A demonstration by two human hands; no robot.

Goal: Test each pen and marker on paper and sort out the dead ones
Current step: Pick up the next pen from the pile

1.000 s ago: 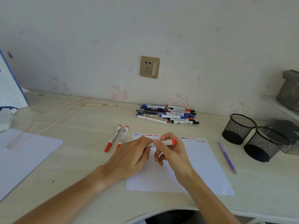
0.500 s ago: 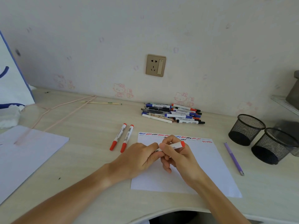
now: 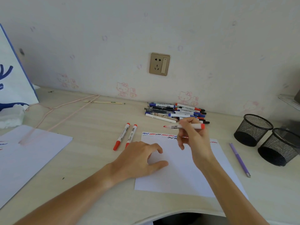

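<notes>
My right hand holds a white marker with a red end level above the top edge of the test paper. Its bare red tip points left. My left hand rests on the paper's left part with curled fingers, thumb and forefinger apart; no cap shows in it. Red, blue and black scribbles run along the paper's top. A pile of pens and markers lies by the wall. Two red markers lie side by side left of the paper.
Two black mesh cups stand at the right, with a purple pen lying in front of them. A second sheet lies at the left near a white bag and a pink cord.
My hands have come apart. The right hand lifted the marker up toward the pile, its red tip now bare. The left hand dropped back onto the paper.
</notes>
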